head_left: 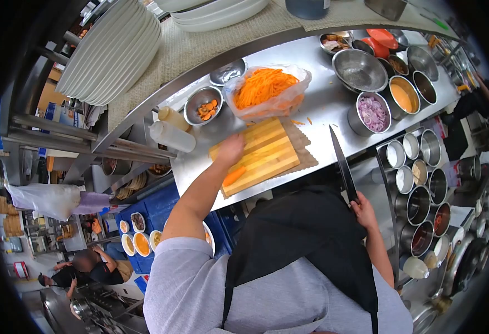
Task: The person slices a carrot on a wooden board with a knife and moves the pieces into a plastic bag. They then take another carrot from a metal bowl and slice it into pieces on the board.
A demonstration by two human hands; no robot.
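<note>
My right hand is wrapped around the handle of a long kitchen knife, off the table's front edge, with the blade pointing up and away from me. My left hand is closed low over the left side of a striped wooden cutting board; what it grips, if anything, is hidden. A piece of peeled carrot lies on the board just nearer to me than that hand. Under the board's right side shows a brown cloth or paper.
A plastic bag of shredded carrot and a bowl of carrot pieces stand behind the board. Squeeze bottles are at left. Sliced onion fills a pot at right. A shelf with plates overhangs the back. Other people work at lower left.
</note>
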